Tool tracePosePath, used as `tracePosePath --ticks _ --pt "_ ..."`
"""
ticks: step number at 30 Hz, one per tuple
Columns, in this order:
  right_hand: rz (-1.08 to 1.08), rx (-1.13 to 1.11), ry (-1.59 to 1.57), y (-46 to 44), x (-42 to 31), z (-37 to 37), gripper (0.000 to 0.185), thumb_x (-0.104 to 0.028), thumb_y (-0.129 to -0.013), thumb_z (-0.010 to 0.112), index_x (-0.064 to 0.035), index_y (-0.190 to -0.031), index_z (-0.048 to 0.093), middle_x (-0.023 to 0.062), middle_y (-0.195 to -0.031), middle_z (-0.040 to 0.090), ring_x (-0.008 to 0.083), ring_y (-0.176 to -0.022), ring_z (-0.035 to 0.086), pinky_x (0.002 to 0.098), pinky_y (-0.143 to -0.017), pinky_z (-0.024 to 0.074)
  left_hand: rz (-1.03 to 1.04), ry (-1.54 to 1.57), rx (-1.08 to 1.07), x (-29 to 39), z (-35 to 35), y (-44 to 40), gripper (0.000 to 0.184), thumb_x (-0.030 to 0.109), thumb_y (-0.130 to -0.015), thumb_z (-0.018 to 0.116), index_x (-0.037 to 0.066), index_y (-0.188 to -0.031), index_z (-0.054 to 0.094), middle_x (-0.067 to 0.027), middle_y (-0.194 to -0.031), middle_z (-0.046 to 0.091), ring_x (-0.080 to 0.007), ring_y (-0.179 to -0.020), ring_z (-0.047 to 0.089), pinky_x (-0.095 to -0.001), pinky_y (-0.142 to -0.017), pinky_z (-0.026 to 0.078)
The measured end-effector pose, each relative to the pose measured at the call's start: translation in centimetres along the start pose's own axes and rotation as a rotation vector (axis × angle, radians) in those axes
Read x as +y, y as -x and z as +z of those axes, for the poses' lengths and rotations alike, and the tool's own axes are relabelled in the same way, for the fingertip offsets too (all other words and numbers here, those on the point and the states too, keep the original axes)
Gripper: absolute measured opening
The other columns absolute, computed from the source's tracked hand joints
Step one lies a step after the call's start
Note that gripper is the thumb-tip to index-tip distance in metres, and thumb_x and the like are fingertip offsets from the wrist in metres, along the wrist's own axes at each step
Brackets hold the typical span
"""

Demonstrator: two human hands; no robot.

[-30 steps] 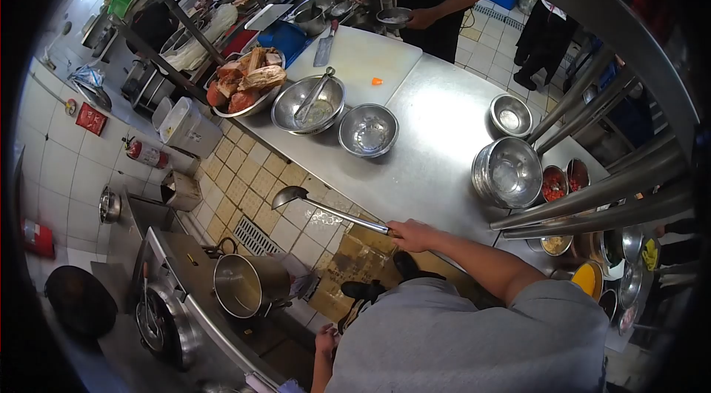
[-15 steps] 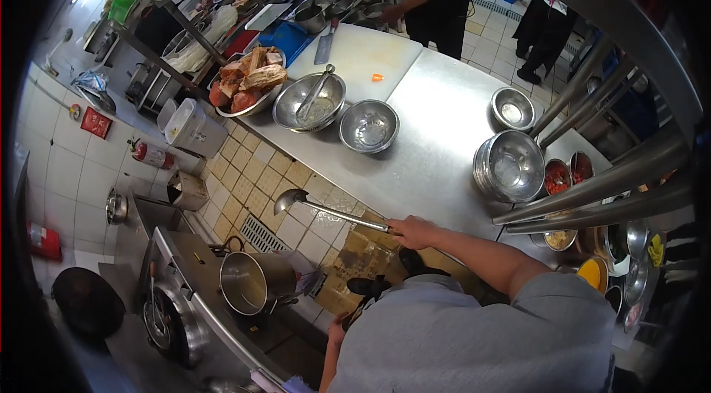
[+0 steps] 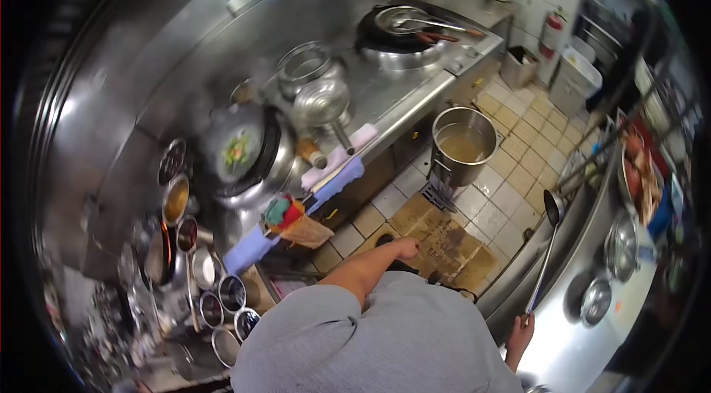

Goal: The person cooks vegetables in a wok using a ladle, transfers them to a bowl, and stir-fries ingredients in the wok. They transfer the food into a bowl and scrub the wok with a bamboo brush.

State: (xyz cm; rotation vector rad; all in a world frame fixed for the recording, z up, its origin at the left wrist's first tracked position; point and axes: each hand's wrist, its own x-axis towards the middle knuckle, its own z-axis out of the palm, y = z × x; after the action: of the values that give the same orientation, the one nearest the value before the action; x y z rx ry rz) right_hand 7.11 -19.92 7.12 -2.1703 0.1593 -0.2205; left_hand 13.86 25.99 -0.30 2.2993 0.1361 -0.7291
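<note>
My right hand (image 3: 521, 334) grips the end of a long-handled ladle (image 3: 544, 267), beside the steel worktop (image 3: 559, 345). The ladle's dark round bowl points away from me. In front of my body my left hand (image 3: 406, 247) is curled into a loose fist, and no object shows in it. To its left, a wok (image 3: 255, 163) with green and orange food pieces sits on the stove. A strainer (image 3: 322, 103) with a handle lies beside that wok. A deep stockpot (image 3: 464, 145) with cloudy liquid stands beyond my left hand.
Several sauce containers (image 3: 211, 309) crowd the lower left. Folded cloths (image 3: 337, 182) hang at the stove's edge. Another wok (image 3: 404, 41) with utensils sits farther back. Metal bowls (image 3: 596, 300) stand on the right worktop. Cardboard (image 3: 437, 234) covers the floor tiles.
My view and body have turned left from the worktop towards the stove. The ladle remains in my right hand, now on my right side. My left arm has come forward across my body.
</note>
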Motion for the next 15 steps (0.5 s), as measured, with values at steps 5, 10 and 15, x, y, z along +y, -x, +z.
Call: tracePosePath --ticks 5,10,15 --pt "0.466 -0.251 -0.723 -2.1 -8.7 3.0 0.046 -0.011 -0.090 0.052 -0.0077 -0.132 0.033 0.0013 -0.064 0.046 0.0069 -0.041 0.040 0.0205 -0.031 0.0311 0.013 0.023 -0.074 -4.6 2.5 3.5 0.031 0.026 -0.079 0.052 0.008 -0.101 0.066 -0.0176 -0.099 0.065 -0.0315 -0.090 0.062 -0.0405 -0.076 0.048" --pt "0.288 -0.481 -0.387 -7.9 -20.4 10.9 0.044 -0.020 -0.093 0.049 -0.0087 -0.133 0.032 0.0003 -0.063 0.044 0.0077 -0.041 0.041 0.0210 -0.033 0.0328 -0.191 0.110 0.023 -11.6 2.5 9.7 0.030 0.023 -0.078 0.050 0.010 -0.099 0.068 -0.0174 -0.101 0.064 -0.0311 -0.097 0.061 -0.0408 -0.081 0.047" --pt "0.292 -0.609 -0.528 -5.2 -32.9 19.1 0.042 -0.019 -0.094 0.048 -0.0086 -0.132 0.035 0.0005 -0.064 0.044 0.0074 -0.041 0.039 0.0198 -0.035 0.0325 -0.377 0.161 0.071 -22.1 3.2 15.1 0.030 0.021 -0.080 0.045 0.009 -0.096 0.068 -0.0172 -0.104 0.063 -0.0328 -0.096 0.061 -0.0416 -0.083 0.047"
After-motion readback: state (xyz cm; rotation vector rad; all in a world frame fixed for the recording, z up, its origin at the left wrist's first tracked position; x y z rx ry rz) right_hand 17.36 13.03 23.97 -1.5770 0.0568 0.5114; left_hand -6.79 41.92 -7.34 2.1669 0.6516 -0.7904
